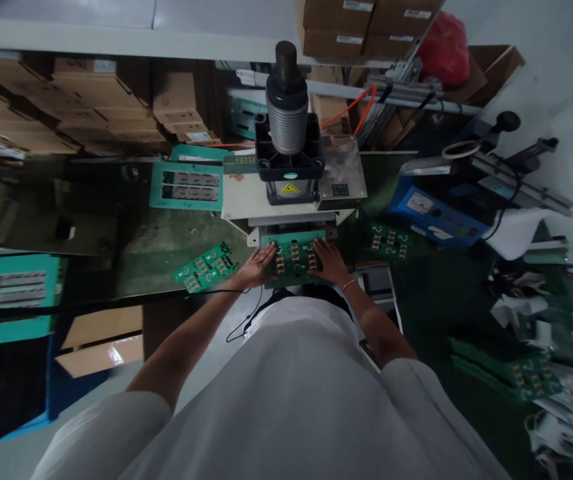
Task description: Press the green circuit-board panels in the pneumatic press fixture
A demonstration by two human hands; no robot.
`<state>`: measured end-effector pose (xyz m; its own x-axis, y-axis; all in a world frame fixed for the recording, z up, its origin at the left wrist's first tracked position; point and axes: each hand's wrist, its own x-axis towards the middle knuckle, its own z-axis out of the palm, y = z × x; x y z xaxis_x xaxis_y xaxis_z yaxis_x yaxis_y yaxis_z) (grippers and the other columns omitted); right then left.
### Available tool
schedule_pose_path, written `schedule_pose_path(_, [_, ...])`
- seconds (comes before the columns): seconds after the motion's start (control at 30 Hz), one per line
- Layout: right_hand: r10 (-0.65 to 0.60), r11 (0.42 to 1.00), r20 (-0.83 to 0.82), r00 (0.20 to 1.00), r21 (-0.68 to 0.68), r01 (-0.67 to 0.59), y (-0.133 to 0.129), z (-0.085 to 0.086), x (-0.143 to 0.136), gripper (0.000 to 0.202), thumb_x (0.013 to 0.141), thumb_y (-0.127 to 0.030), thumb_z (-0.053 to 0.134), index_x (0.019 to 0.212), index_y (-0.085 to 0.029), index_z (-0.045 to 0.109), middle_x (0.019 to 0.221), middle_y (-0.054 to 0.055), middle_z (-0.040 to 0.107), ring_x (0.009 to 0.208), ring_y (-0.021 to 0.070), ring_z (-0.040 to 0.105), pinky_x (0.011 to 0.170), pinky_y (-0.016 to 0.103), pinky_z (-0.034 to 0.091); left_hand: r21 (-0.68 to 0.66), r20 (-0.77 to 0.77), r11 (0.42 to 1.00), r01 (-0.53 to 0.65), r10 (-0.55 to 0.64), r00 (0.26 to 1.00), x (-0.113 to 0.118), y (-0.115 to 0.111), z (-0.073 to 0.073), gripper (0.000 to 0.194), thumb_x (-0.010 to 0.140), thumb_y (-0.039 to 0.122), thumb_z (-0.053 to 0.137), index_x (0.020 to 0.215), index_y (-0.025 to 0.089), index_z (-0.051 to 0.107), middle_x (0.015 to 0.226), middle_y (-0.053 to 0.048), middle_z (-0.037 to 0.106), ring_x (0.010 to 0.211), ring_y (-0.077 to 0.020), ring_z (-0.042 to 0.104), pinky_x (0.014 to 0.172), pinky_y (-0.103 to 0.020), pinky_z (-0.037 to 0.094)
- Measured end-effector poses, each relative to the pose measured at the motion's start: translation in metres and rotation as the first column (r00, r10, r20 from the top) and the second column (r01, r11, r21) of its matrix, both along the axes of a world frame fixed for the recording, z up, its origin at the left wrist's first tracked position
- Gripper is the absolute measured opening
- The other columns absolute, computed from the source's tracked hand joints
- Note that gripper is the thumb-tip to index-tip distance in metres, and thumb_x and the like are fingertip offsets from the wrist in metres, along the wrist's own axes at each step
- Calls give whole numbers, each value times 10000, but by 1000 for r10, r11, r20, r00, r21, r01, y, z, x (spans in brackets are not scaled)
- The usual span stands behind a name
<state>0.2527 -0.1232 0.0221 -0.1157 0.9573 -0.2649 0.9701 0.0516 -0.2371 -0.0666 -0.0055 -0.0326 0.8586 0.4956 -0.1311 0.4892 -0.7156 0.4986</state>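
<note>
A green circuit board panel with copper-coloured parts lies at the front of a pneumatic press, in a green fixture. My left hand rests on the panel's left edge with its fingers stretched flat. On the right edge lies my right hand, fingers spread over the board. Both hands touch the panel from above, and neither is visibly wrapped round it. Left of my left hand sits another circuit board panel, tilted on the bench. A further board lies right of the press.
Teal frames lie on the bench behind the left panel. Cardboard boxes fill the space under the shelf. A blue machine stands at right. Stacked boards sit at far right. A black cable crosses the left side.
</note>
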Motion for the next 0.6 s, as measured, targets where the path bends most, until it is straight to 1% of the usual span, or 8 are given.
schedule_pose_path(0.13, [49, 999, -29, 998, 10, -49, -3, -3, 9, 921, 955, -669, 584, 1656, -125, 336, 1714, 159, 333, 1630, 330, 165, 1313, 502, 158, -30, -13, 997, -71, 70, 997, 1, -4, 2, 1009, 905, 549, 633, 1693, 99, 192, 1739, -213, 240, 1629, -356, 206, 1315, -523, 191])
schedule_pose_path(0.2, [37, 999, -53, 998, 36, -35, -2, -7, 14, 901, 957, -660, 580, 1644, -123, 353, 1699, 174, 359, 1619, 329, 200, 1305, 505, 186, -41, -31, 995, -91, 90, 995, 3, -5, 5, 978, 913, 542, 626, 1691, 114, 217, 1736, -201, 263, 1629, -351, 210, 1311, -512, 205])
schedule_pose_path(0.23, [-5, 998, -66, 998, 56, 9, 0, -9, 17, 884, 959, -645, 578, 1634, -115, 363, 1685, 189, 378, 1606, 328, 235, 1295, 501, 217, -42, -41, 994, -99, 98, 994, 4, -6, 6, 961, 913, 538, 626, 1689, 125, 236, 1736, -192, 271, 1630, -347, 209, 1309, -505, 210])
schedule_pose_path(0.3, [-176, 978, -87, 981, 100, 184, 8, -15, 24, 812, 980, -588, 549, 1600, -87, 394, 1641, 226, 427, 1556, 322, 334, 1262, 483, 291, -32, -58, 992, -118, 116, 992, 7, -7, 10, 948, 903, 535, 641, 1683, 145, 270, 1738, -176, 276, 1632, -343, 203, 1308, -495, 213])
schedule_pose_path(0.37, [-405, 899, -101, 909, 133, 416, 21, -21, 34, 714, 1005, -507, 490, 1550, -49, 435, 1572, 260, 491, 1488, 313, 428, 1225, 457, 347, -17, -70, 990, -143, 141, 988, 10, -9, 13, 957, 881, 534, 666, 1679, 160, 289, 1740, -163, 277, 1632, -344, 202, 1308, -490, 213])
schedule_pose_path(0.43, [-592, 786, -118, 798, 135, 603, 39, -26, 47, 658, 1001, -435, 465, 1498, -3, 471, 1510, 286, 539, 1433, 308, 487, 1201, 431, 373, -12, -77, 986, -167, 165, 983, 12, -12, 15, 980, 858, 527, 688, 1677, 160, 295, 1742, -157, 276, 1631, -348, 203, 1308, -484, 219])
schedule_pose_path(0.5, [-702, 692, -147, 697, 90, 716, 60, -30, 61, 652, 975, -394, 495, 1470, 31, 489, 1482, 310, 560, 1391, 310, 533, 1173, 416, 404, -14, -80, 981, -192, 191, 978, 14, -15, 17, 1001, 848, 515, 696, 1681, 150, 277, 1747, -156, 263, 1631, -357, 195, 1308, -484, 221])
schedule_pose_path(0.6, [-761, 630, -238, 603, -51, 775, 91, -22, 75, 597, 953, -392, 538, 1429, -32, 557, 1401, 262, 653, 1289, 285, 628, 1061, 377, 498, 8, -69, 976, -218, 218, 973, 13, -19, 20, 1007, 860, 484, 686, 1694, 158, 227, 1753, -155, 243, 1631, -364, 193, 1306, -498, 225])
